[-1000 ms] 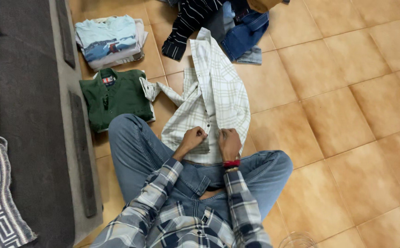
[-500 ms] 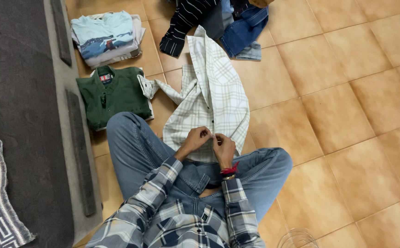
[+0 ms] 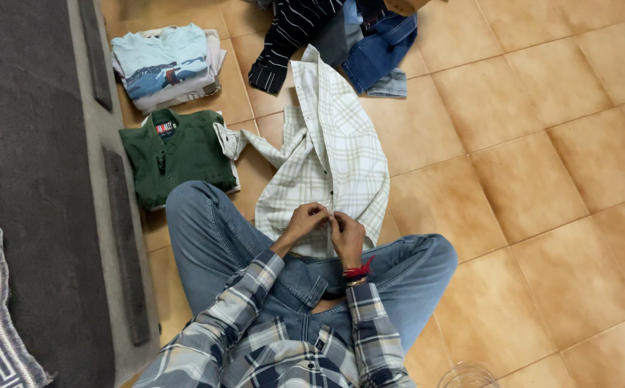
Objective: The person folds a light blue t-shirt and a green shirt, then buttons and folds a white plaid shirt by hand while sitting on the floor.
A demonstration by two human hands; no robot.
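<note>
— What is underfoot?

— An orange tiled floor (image 3: 542,144), with a grey sofa edge (image 3: 32,179) on the left.

— And the hands?

— The left hand (image 3: 307,219) and right hand (image 3: 346,233) both pinch the front placket of a white checked cotton shirt (image 3: 330,154) spread before the knees (fingertips too small to see clearly). A clothes pile (image 3: 341,32) is cut off above.

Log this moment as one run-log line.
left hand: pinching white plaid shirt placket | right hand: pinching same placket | shirt: spread on tiled floor
</note>
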